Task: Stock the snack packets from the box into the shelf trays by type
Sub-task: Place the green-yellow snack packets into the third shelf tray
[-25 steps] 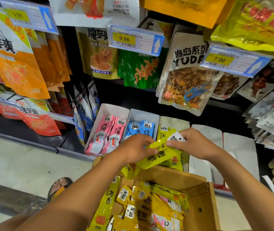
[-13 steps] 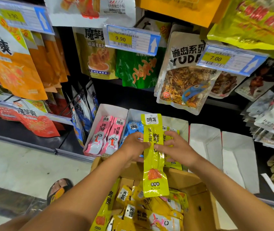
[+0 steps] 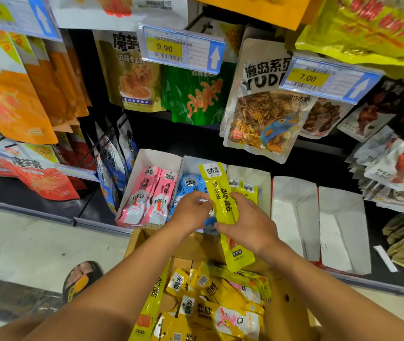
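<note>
The right hand grips a long yellow plastic snack packet upright at its middle, and the left hand pinches its left edge. Beneath lies an open brown cardboard box.

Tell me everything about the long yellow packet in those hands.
The yellow packet is a long, narrow, glossy pouch: white label on top, dark characters down the front, orange picture near the bottom. It is held nearly upright above the cardboard box, before the shelf trays. The right hand grips its middle; the left hand pinches its left edge.
</note>
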`<state>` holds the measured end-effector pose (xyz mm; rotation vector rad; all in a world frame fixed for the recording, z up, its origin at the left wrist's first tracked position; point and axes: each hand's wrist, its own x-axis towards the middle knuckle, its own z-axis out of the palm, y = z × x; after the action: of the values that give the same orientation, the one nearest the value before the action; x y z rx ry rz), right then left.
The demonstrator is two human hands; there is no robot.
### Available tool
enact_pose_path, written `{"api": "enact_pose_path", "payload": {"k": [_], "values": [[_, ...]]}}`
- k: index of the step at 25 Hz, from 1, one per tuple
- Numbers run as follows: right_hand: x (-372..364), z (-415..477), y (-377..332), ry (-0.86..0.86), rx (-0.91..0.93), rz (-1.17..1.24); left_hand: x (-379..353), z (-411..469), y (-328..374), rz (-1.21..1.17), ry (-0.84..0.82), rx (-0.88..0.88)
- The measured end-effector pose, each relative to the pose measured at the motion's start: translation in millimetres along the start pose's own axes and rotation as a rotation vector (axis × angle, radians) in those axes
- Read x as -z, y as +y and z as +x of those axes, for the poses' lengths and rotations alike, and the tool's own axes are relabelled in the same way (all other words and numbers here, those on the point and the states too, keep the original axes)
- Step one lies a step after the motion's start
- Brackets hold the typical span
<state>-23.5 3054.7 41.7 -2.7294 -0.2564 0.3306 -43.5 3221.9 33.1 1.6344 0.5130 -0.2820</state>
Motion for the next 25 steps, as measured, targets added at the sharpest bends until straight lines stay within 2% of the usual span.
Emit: {"api": "enact_pose_path", "payload": {"k": [2, 4, 7, 11, 16, 20, 25], "values": [[1, 17, 19, -0.015, -0.043, 0.027, 6, -2, -13, 0.481, -0.026, -0.131], [3, 40, 43, -0.038, -0.123, 0.049, 12, -4, -31, 0.936, -0.088, -0.156], [-3, 73, 74, -0.076, -0.229, 0.042, 16, -10, -57, 1.255, -0.268, -0.017], [-34, 105, 98, -0.069, -0.297, 0.036, 19, -11, -78, 1.354, -0.378, 0.021], [-62, 136, 113, -0.058, -0.316, 0.029, 19, -9, -77, 1.416, -0.396, 0.019], [-80, 139, 128, -0.142, -0.304, 0.039, 20, -7, -77, 1.402, -0.409, 0.039], [-72, 126, 127, -0.149, -0.255, 0.137, 19, -8, -78, 1.412, -0.393, 0.013]]}}
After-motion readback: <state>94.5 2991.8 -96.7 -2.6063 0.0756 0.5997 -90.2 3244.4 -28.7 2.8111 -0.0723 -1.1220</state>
